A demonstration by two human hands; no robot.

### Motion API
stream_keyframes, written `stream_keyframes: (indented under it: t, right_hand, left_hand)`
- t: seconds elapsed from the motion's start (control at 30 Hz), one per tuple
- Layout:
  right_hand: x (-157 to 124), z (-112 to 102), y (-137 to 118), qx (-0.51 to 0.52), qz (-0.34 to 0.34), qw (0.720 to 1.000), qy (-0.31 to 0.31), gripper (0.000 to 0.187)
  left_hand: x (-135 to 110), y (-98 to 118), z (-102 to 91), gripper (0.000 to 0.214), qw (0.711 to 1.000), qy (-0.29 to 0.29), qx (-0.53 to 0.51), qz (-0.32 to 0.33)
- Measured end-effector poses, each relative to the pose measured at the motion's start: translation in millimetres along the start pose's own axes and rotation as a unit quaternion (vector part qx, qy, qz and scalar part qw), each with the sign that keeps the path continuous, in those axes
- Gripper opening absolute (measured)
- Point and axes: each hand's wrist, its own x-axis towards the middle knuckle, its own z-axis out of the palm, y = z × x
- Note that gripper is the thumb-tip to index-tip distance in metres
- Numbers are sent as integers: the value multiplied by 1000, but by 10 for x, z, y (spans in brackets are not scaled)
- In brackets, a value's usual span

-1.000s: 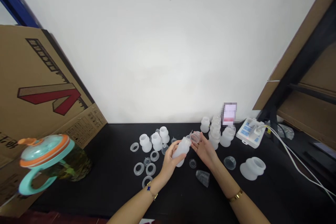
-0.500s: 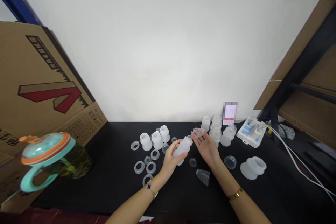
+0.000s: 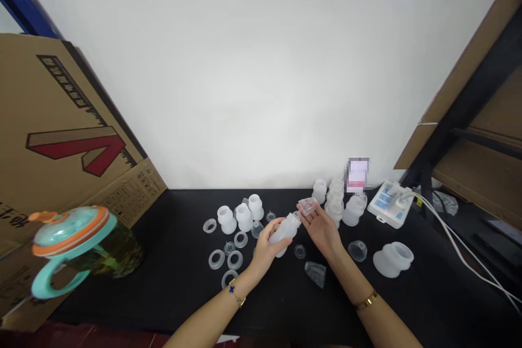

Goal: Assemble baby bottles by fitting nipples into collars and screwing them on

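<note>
Head view shows the left hand wrapped around a tilted frosted bottle, its top end toward the right hand, whose fingers hold a clear cap just beside it.

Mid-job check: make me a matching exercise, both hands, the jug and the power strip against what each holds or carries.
Column one:
1. Left hand
2. Right hand
3. Jug
4. Power strip

Column two:
A. Teal-and-orange lid
B. Clear cap at its fingers
C. White cables
D. Gripping a white bottle

Pairs: 1-D, 2-B, 3-A, 4-C
</note>
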Motion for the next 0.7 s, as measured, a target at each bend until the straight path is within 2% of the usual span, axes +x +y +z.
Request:
stream_keyframes:
  t: [0.33,0.7]
  right_hand:
    - [-38,24,25,-51,-11,998,-42,28]
    - [-78,93,32,-61,26,997,-32,32]
  left_hand:
    - [-18,33,18,51,1000,-2,-4,-9]
    - [-19,83,7,52,1000,2,-15,-3]
